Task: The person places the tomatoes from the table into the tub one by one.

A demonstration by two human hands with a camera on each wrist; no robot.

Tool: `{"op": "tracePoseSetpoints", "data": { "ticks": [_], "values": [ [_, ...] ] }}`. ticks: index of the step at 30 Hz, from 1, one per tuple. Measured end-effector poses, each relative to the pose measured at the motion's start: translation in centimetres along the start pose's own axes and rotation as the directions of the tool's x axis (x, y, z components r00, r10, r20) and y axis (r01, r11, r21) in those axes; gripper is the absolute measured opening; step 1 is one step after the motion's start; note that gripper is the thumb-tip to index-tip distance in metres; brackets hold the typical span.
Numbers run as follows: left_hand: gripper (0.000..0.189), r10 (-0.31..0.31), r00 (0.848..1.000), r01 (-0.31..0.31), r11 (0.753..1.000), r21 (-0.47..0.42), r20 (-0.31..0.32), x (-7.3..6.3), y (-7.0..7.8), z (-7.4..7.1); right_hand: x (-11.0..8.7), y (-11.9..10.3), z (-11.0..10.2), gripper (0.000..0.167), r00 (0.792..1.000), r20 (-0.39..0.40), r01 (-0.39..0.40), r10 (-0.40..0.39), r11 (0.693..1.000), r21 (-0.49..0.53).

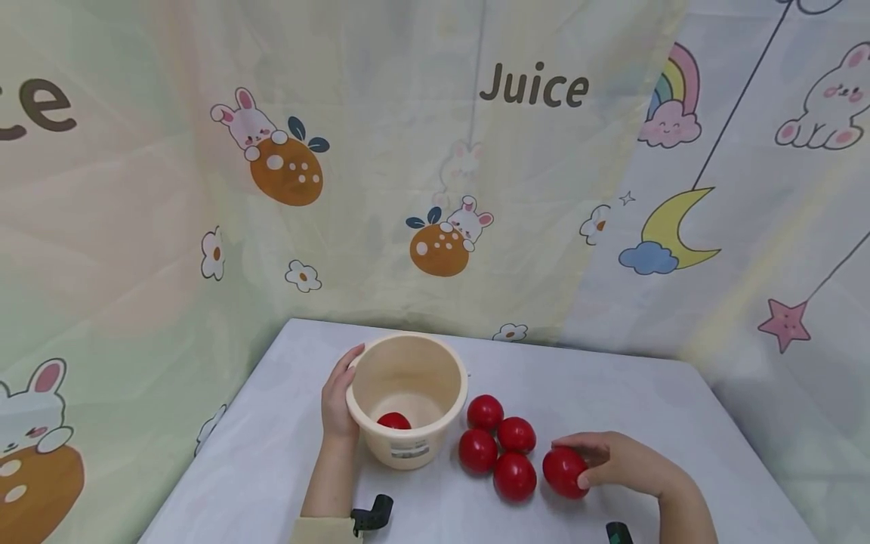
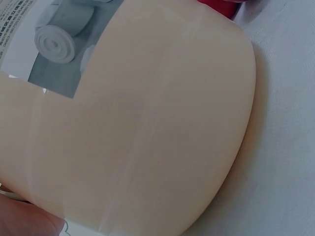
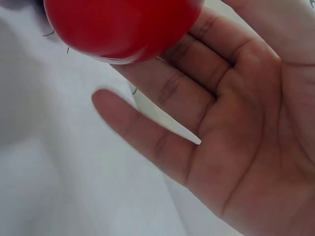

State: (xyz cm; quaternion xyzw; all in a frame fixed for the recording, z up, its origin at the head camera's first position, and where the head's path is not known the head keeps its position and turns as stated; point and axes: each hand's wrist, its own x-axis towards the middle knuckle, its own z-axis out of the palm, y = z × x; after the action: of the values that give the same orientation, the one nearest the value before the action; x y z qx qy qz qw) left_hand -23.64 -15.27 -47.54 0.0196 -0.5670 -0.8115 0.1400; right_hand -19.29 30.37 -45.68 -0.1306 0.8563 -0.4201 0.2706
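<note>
A cream plastic bucket point(image 1: 411, 449) with a label on its front stands on the left part of the table. My left hand point(image 1: 338, 397) holds its left side, fingers reaching up to the rim. In the left wrist view the bucket's wall point(image 2: 162, 113) fills most of the picture, and only a bit of the hand point(image 2: 29, 219) shows. One red ball point(image 1: 394, 421) lies inside the bucket. My right hand point(image 1: 621, 465) grips another glossy red ball point(image 1: 564, 472) between thumb and fingers. In the right wrist view that ball point(image 3: 120, 27) rests at the fingertips, the little finger apart from it.
Several more red balls point(image 1: 514, 476) sit in a cluster between the bucket and my right hand. A white cloth point(image 1: 612, 393) covers the table. Printed curtains point(image 1: 381, 151) hang behind and at both sides.
</note>
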Motion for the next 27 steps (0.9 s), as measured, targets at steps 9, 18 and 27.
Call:
{"op": "tracePoseSetpoints", "data": {
  "ticks": [9,18,27],
  "values": [
    [0.045,-0.028,1.0,0.028,0.999,0.023,-0.006,-0.1,0.1,0.0,0.1,-1.9,-1.4,0.068,0.998,0.004,0.06,-0.06,0.998,0.004],
    [0.045,-0.018,1.0,0.018,1.0,-0.013,0.0,-0.1,0.1,0.1,0.5,-4.3,-2.5,0.068,0.991,-0.008,0.13,-0.131,0.988,-0.077],
    [0.046,-0.01,1.0,0.01,1.0,0.005,-0.005,-0.1,0.1,0.0,2.0,-6.8,-2.8,0.068,0.988,-0.049,0.144,-0.147,0.987,-0.067]
  ]
}}
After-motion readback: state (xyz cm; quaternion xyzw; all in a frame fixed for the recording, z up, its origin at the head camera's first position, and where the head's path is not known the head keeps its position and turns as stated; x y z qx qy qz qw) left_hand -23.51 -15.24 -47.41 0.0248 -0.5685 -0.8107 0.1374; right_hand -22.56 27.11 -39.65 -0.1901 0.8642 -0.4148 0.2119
